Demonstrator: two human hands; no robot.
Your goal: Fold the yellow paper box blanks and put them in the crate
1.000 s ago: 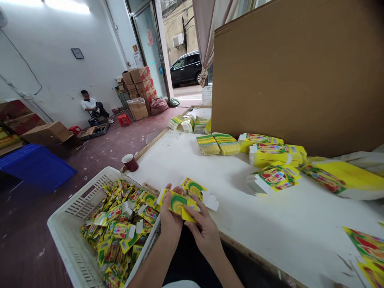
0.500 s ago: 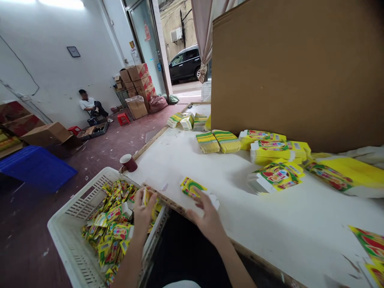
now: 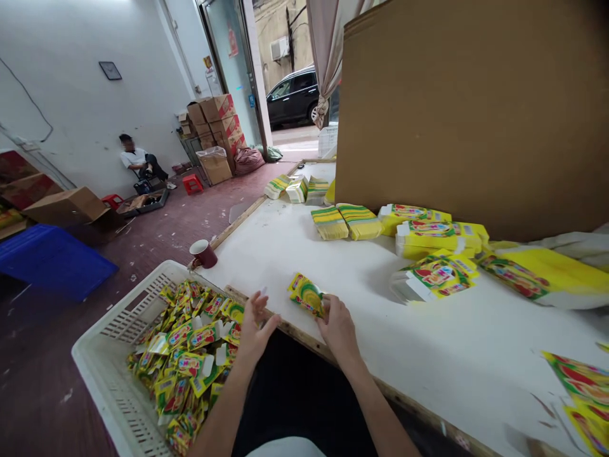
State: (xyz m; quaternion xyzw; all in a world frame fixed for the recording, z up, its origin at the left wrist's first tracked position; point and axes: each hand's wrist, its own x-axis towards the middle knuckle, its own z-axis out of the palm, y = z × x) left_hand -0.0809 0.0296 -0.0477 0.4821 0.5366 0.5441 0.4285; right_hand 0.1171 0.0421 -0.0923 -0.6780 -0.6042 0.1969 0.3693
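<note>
Just above the white table (image 3: 266, 241), my right hand (image 3: 337, 324) pinches the right end of a small yellow-green carton (image 3: 306, 293). My left hand (image 3: 257, 324) is at the table's wooden edge, fingers apart with nothing in them, to the left of that carton. Below and left of it stands a white plastic basket (image 3: 102, 355), heaped with small yellow cartons (image 3: 190, 333). Some of these cartons have white flaps sticking out.
A maroon mug (image 3: 204, 255) stands at the table's left corner. Stacks of flat cartons (image 3: 345, 222) and bundles of yellow cartons (image 3: 440, 235) lie before a large cardboard sheet (image 3: 457, 120). A person (image 3: 137, 158) sits by the far wall.
My left hand has let go of a carton over the basket and moved right to the table edge. My right hand has closed on the carton that lay on the table.
</note>
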